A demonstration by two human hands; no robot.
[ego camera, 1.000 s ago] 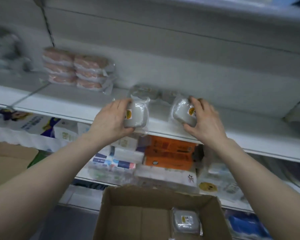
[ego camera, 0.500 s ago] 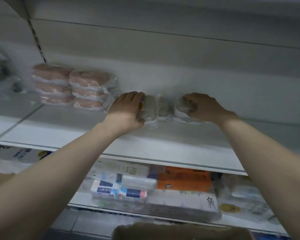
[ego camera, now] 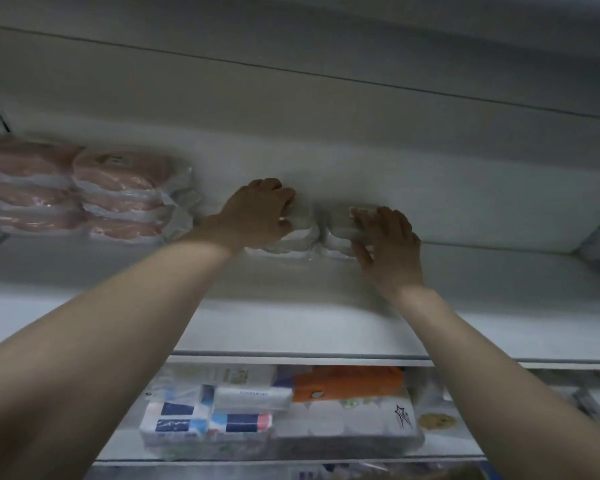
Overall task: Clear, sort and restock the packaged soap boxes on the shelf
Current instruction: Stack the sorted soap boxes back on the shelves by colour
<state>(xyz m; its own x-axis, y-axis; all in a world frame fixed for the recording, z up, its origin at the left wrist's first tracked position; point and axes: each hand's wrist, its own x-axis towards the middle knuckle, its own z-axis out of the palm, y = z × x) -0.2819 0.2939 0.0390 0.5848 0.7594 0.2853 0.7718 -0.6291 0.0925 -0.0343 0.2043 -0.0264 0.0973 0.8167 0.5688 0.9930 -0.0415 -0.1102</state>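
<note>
Two small stacks of grey plastic-wrapped soap packs stand side by side at the back of the white upper shelf (ego camera: 326,327). My left hand (ego camera: 257,216) is curled over the top of the left grey soap pack (ego camera: 300,237). My right hand (ego camera: 385,244) lies on the right grey soap pack (ego camera: 338,230), fingers over its top and thumb against its front. Both packs rest on others of the same kind. To the left, stacked pink soap packs (ego camera: 118,195) stand against the back wall.
The shelf's front edge (ego camera: 291,358) runs across below my forearms. On the shelf beneath lie blue and white packs (ego camera: 201,420), an orange box (ego camera: 347,382) and white wrapped rolls (ego camera: 347,424). Bare shelf stretches to the right of the grey packs.
Both hands carried the grey packs from the shelf's front to its back and set them on the packs there. The view tilted up, so the cardboard box has dropped out of sight.
</note>
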